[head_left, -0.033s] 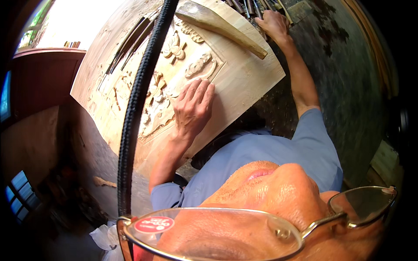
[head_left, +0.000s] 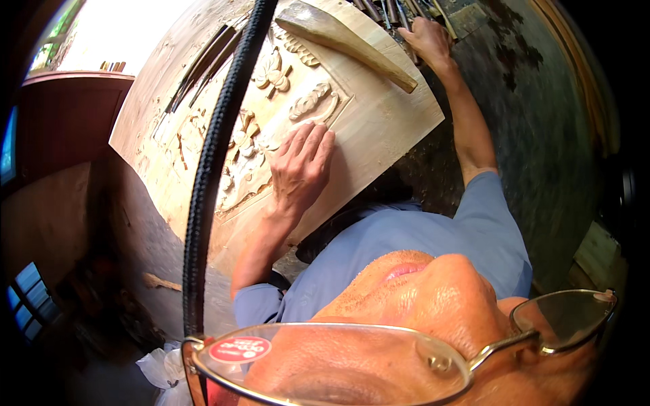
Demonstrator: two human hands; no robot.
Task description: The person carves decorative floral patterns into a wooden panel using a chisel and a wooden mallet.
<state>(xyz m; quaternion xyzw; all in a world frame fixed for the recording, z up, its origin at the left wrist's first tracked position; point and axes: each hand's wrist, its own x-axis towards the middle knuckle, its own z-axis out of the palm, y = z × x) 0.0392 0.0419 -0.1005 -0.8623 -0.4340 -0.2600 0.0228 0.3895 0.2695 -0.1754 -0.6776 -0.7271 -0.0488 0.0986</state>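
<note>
A pale wooden panel [head_left: 389, 125] carved with leaves and flowers in relief lies in front of me. My left hand [head_left: 302, 166] rests on it, palm down, its fingers extended side by side just below a carved leaf [head_left: 310, 101]. I see nothing held in that hand. Beyond the panel's far right edge, my right hand [head_left: 429, 42] reaches among several long-handled carving tools [head_left: 389, 12]. Its fingers are bent and drawn together over the tools; whatever lies between them is hidden. A thick wooden mallet-like club [head_left: 345, 44] lies across the panel between my hands.
Several dark slim chisels [head_left: 203, 64] lie at the panel's far left, with wood chips around them. A black braided cord [head_left: 220, 145] crosses the view. A dark red cabinet [head_left: 68, 122] stands at left, and a white plastic bag [head_left: 162, 365] is at lower left.
</note>
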